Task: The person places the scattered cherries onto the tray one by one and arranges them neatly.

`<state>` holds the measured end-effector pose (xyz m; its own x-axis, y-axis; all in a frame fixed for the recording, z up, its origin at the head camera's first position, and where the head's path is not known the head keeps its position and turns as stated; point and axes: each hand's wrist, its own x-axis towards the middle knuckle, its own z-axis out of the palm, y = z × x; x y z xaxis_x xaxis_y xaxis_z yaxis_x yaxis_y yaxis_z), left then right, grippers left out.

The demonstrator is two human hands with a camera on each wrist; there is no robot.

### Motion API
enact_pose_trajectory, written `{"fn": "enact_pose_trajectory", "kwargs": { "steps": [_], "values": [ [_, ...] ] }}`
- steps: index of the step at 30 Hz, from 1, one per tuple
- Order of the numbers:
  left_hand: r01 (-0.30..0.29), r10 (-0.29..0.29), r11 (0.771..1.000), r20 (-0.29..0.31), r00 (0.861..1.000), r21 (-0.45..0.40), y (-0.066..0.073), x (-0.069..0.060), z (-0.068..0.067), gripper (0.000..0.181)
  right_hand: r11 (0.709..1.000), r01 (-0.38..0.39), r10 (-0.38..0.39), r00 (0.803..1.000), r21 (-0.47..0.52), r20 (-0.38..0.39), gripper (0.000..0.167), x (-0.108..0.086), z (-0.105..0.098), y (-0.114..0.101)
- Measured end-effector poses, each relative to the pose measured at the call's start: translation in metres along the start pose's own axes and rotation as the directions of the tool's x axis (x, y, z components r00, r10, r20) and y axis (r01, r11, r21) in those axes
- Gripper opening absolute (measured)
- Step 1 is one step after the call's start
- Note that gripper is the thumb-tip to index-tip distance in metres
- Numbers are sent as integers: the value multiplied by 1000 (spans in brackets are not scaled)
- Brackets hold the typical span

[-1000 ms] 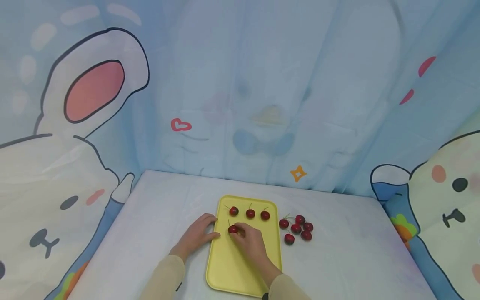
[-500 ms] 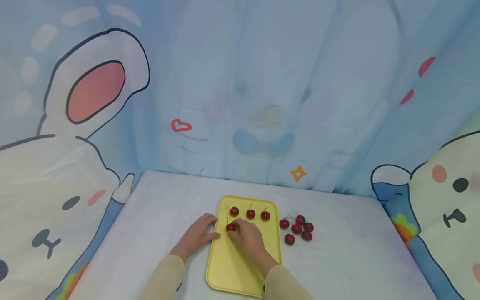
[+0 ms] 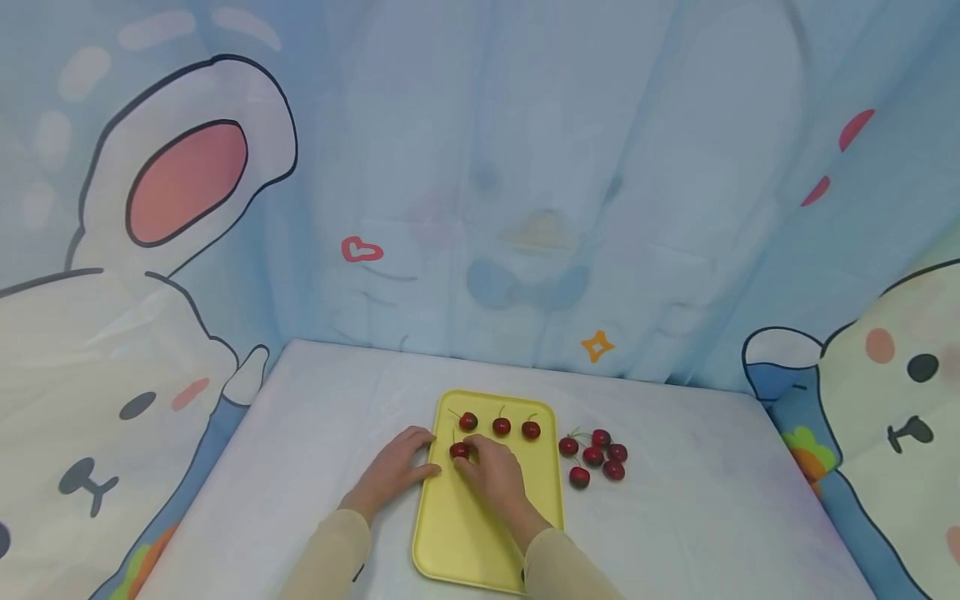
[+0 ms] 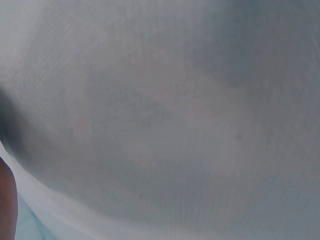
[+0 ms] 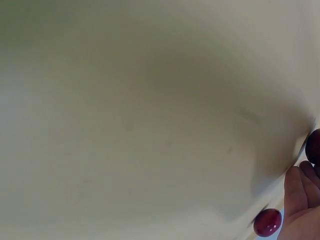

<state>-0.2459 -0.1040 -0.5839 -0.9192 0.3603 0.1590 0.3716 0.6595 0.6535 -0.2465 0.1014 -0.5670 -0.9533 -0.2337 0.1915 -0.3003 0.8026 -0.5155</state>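
Observation:
In the head view my right hand [image 3: 497, 481] pinches a dark red cherry [image 3: 459, 450] over the yellow tray [image 3: 468, 533], just below the top row. That row is three cherries, at left [image 3: 468, 422], middle [image 3: 501, 427] and right [image 3: 531, 431], stems upward. My left hand [image 3: 393, 468] touches the tray's left edge with fingertips and thumb, fingers relaxed. The right wrist view shows part of my right hand [image 5: 302, 205] at the lower right, beside a cherry [image 5: 267, 222] and a darker one [image 5: 314, 146] cut by the frame edge.
Several loose cherries [image 3: 592, 456] lie in a cluster on the white table [image 3: 697, 500], just right of the tray. A blue curtain [image 3: 555, 167] with cartoon animals hangs behind the table and along both sides.
My right hand has shifted slightly up and to the left on the tray, with the pinched cherry moving along. The left hand has stayed at the tray's edge.

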Motion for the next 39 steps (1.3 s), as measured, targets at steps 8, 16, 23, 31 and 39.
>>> {"fn": "enact_pose_trajectory", "kwargs": {
  "steps": [8, 16, 23, 31, 39],
  "values": [
    [5, -5, 1000, 2, 1000, 12, 0, 1, 0, 49, 1000, -7, 7, 1000, -2, 9, 34, 0, -3, -3],
    [12, -12, 1000, 6, 1000, 17, -3, 1, 2, 50, 999, 18, -18, 1000, 26, -14, 36, -4, -13, -6],
    [-4, 4, 1000, -6, 1000, 9, -3, 1, 1, 50, 979, -52, 55, 998, 196, -13, 43, -23, -35, 1],
    [23, -23, 1000, 16, 1000, -3, 0, -1, 1, 51, 948, -214, 230, 973, 237, -38, 48, -53, -69, 34],
    [3, -3, 1000, -6, 1000, -6, 1, -1, 0, 50, 890, -405, 427, 902, 211, -67, 52, -78, -106, 83]
  ]
}}
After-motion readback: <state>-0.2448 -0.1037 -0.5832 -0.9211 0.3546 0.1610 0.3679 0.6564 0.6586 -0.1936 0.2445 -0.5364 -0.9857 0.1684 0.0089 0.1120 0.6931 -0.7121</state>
